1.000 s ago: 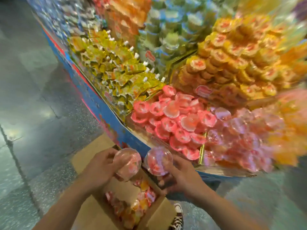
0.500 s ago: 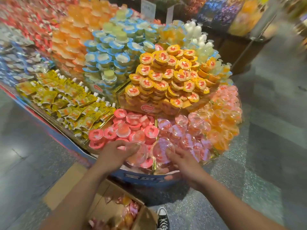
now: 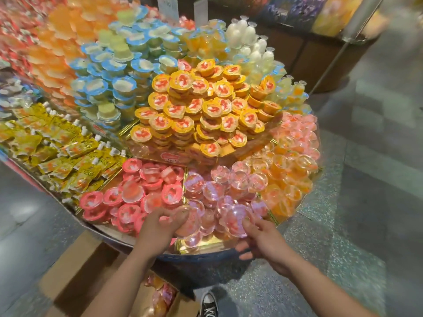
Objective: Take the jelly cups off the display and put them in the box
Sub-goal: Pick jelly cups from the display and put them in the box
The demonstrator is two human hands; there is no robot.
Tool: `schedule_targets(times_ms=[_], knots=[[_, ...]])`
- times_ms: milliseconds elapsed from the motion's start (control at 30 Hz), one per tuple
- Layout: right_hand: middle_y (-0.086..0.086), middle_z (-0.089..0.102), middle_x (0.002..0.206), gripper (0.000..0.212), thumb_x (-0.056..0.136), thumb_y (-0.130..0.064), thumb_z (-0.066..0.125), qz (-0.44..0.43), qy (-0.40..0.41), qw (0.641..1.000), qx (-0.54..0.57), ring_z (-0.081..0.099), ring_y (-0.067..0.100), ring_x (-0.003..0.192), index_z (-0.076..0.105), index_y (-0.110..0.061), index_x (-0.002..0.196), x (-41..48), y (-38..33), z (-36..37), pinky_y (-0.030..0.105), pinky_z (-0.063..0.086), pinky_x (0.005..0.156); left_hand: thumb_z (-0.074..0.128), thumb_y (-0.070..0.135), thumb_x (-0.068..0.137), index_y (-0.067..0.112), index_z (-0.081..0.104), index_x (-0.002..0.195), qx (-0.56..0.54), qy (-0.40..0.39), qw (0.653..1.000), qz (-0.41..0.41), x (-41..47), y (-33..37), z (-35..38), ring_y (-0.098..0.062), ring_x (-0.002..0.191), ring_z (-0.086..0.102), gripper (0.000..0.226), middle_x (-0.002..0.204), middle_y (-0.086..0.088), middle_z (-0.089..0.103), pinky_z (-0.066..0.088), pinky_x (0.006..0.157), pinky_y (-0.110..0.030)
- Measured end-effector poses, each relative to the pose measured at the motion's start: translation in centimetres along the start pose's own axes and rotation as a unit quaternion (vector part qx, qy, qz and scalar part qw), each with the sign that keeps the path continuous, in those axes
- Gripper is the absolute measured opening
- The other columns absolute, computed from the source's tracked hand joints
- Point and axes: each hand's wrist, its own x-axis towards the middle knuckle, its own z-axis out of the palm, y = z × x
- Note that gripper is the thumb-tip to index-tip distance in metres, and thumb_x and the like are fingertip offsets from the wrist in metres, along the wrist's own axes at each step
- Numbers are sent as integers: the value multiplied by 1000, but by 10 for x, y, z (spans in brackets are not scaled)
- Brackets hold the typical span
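Observation:
My left hand (image 3: 158,229) is closed around a clear pink jelly cup (image 3: 190,223) at the front edge of the round display (image 3: 206,257). My right hand (image 3: 265,243) pinches a second clear pink jelly cup (image 3: 237,218) with thumb and fingers. Both cups sit among the pile of clear pink cups (image 3: 212,191) in the front compartment. The cardboard box (image 3: 77,275) stands open on the floor below my left forearm, with several jelly cups (image 3: 160,298) inside.
Red-lidded cups (image 3: 137,193) lie left of my hands and orange cups (image 3: 286,179) to the right. A mound of yellow-lidded cups (image 3: 201,110) rises behind, and yellow pouches (image 3: 64,152) fill the left. My shoe (image 3: 208,305) stands beside the box on grey stone floor (image 3: 366,202).
A second ago both hands held cups just above the box. They have risen to the display's front compartment, and the view has tilted up from the box to the display.

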Motion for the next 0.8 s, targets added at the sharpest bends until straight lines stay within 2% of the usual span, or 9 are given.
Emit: schedule_targets(times_ms=[100,200,333,500,600,800], knots=[[6,75,81,27,103,-28,52,3,26,1000,14,70,25,68,52,-23,130,18,2,-29,40,60,59,76,53,79,14,67,86,4,9,1000,-9,17,-8,22,-18,83,70,42,93,2,72,56,82,-43],[13,75,101,30,104,-28,51,11,53,998,23,70,24,69,54,-21,133,42,7,-56,40,61,60,75,40,84,5,64,88,-14,27,999,-23,27,-9,39,-16,81,67,37,90,4,70,49,70,-30],[14,70,83,25,105,-29,49,34,83,995,45,63,21,61,59,-15,123,74,18,-79,41,62,61,75,35,86,7,64,87,-38,55,997,-35,43,-23,51,-18,86,66,31,90,2,71,46,68,-29],[5,61,64,28,105,-28,49,55,90,993,48,55,16,56,61,-7,119,108,36,-89,31,56,51,75,51,80,24,67,88,-47,84,994,-51,62,-44,64,-20,99,66,29,101,6,71,51,93,-47],[5,58,63,27,105,-26,47,60,68,995,41,53,16,55,61,-7,120,120,47,-87,28,50,47,73,67,73,34,67,89,-58,98,992,-55,69,-54,71,-19,101,67,38,104,8,72,51,95,-52],[4,57,64,29,106,-27,45,71,31,996,45,49,14,51,58,-6,120,134,59,-83,27,39,45,64,66,66,23,68,95,-65,98,992,-48,74,-57,80,-22,103,64,52,104,8,69,49,98,-49]])
